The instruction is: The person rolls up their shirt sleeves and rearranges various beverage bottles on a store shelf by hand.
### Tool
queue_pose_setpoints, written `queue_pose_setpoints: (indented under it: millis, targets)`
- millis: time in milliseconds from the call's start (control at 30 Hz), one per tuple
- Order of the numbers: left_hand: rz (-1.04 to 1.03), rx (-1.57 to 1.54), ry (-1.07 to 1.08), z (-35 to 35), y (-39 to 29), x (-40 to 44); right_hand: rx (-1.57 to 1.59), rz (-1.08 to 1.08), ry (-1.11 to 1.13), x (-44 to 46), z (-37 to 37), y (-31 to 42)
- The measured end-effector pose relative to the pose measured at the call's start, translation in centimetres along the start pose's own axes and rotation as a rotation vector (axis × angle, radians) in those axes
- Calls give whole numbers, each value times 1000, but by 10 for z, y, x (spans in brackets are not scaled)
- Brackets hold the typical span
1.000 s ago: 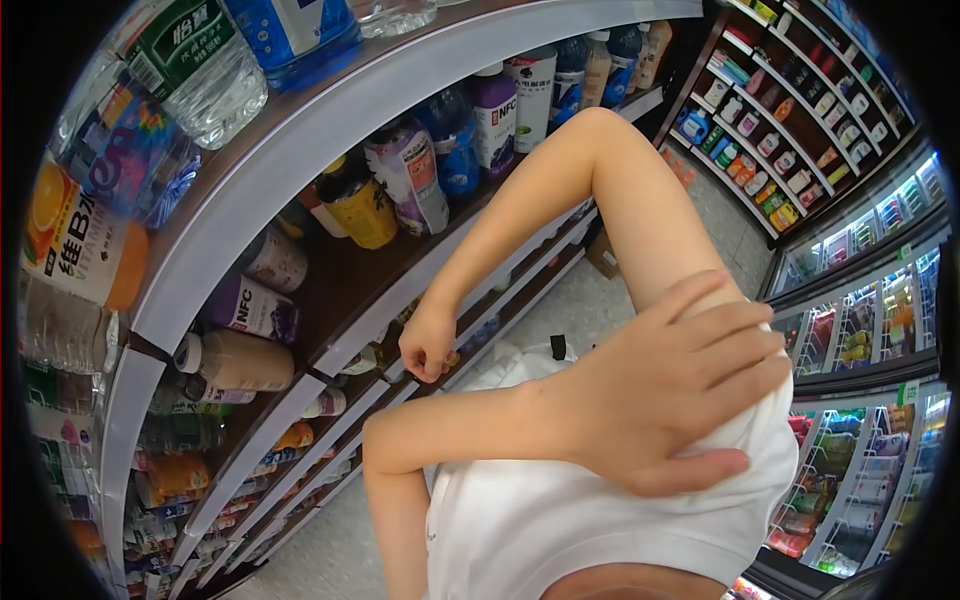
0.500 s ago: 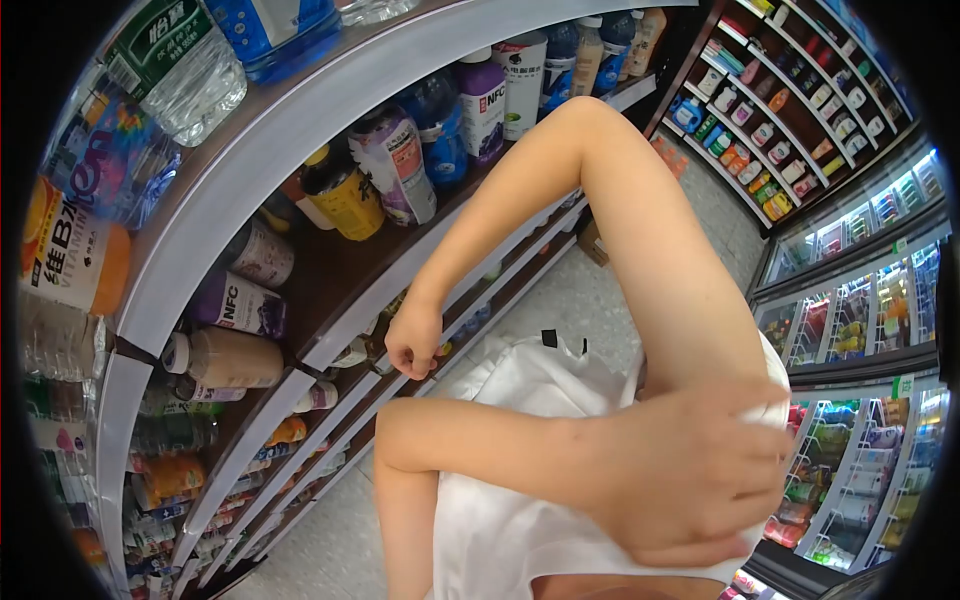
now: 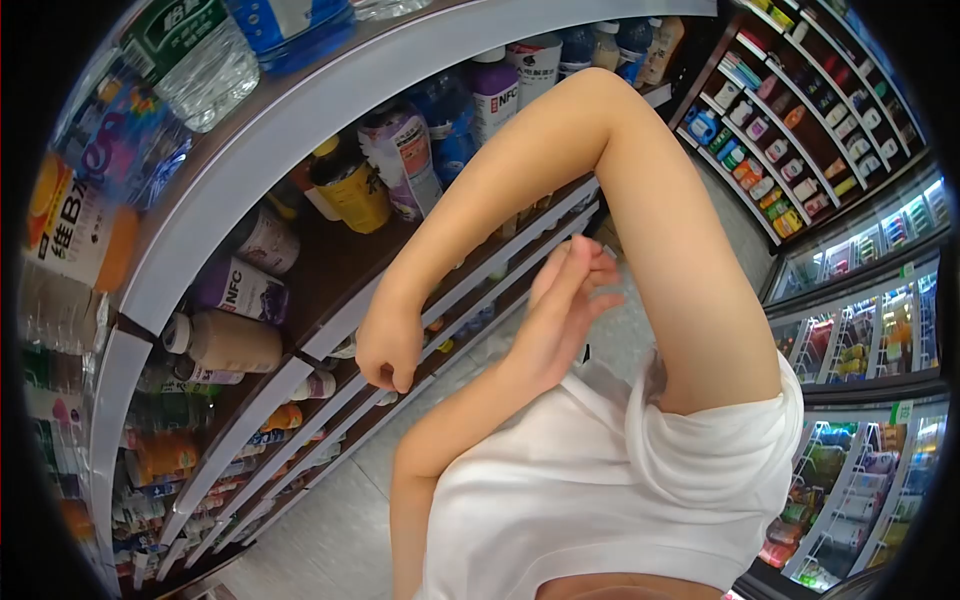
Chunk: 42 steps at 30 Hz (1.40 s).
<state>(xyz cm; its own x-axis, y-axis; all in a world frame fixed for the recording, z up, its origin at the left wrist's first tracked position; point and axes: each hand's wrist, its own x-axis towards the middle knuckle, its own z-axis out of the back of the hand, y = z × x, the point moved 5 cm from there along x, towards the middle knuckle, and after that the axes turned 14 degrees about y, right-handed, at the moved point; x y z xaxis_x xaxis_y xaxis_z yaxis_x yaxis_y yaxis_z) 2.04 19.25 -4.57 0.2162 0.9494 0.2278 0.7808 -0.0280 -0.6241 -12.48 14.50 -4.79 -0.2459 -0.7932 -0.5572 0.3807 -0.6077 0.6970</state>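
Note:
My left hand (image 3: 570, 310) is raised in front of my white shirt (image 3: 560, 460), its fingers slightly bent and apart, with nothing in it. My right arm is bent with the elbow high. At its end my right hand (image 3: 391, 345) hangs in a loose fist before the shelf edge (image 3: 335, 330), and no object shows in it. The shirt's right sleeve (image 3: 715, 440) lies bunched round the top of my right arm. Closest to the right hand on the shelf are a yellow-labelled dark bottle (image 3: 350, 190) and a purple-and-white bottle (image 3: 400, 165).
Bottles fill the curved shelves at left, among them an NFC juice bottle (image 3: 240, 288) and a beige bottle (image 3: 225, 342) lying tilted. Lit glass-door coolers (image 3: 860, 350) stand at right, another stocked shelf (image 3: 800, 120) at the back. Grey tiled floor (image 3: 340, 510) shows below.
My left hand has left the right shoulder and sleeve and moved up and left, in front of my chest. My right hand has shifted slightly left.

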Motion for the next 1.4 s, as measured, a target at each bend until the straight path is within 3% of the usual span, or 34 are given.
queue_pose_setpoints:
  millis: [100,167,467,900,967,1133,1200,1300,1400]
  targets:
    - [23,-169,16,-16,3,24,-112,-18,10,8,0,4]
    - [-97,-144,109,-41,-13,32,-186,-25,8,12,0,7]
    - [-123,-224,-114,-59,-34,32,-502,-43,-21,39,-9,35]
    - [-178,-313,-231,-51,-18,24,-990,6,-12,72,-10,79]
    - [-129,-317,-330,-47,-9,21,-878,33,-142,68,-2,80]
    - [-38,-388,-301,-26,17,12,-689,143,-407,54,15,77]
    - [154,-388,-202,-21,28,5,-601,154,-565,38,22,71]
    - [237,-376,-163,-14,44,-5,-429,29,-627,18,26,62]
    - [320,-358,-55,-6,63,-9,-358,44,-658,7,20,65]
